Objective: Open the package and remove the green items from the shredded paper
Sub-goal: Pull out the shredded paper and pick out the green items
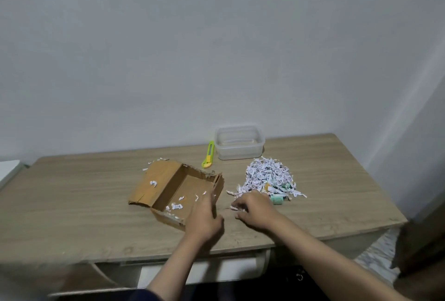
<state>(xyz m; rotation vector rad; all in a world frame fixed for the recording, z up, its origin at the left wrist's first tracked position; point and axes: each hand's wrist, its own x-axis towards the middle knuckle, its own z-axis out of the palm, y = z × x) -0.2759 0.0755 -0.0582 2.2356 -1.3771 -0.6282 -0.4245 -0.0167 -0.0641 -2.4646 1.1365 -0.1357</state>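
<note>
An opened brown cardboard box [168, 187] lies on the wooden table [72, 204], its flap folded out to the left and a few paper scraps inside. To its right sits a heap of white shredded paper [267, 175] with pale green items [277, 199] showing at its near edge. My left hand [204, 219] rests against the box's near right corner, fingers apart. My right hand [252, 209] hovers just left of the heap over loose scraps, fingers curled; whether it pinches a scrap is unclear.
A clear plastic container [239, 142] stands at the back of the table beside a green and yellow utility knife [208, 155]. The wall rises right behind the table. The table's front edge runs just under my forearms.
</note>
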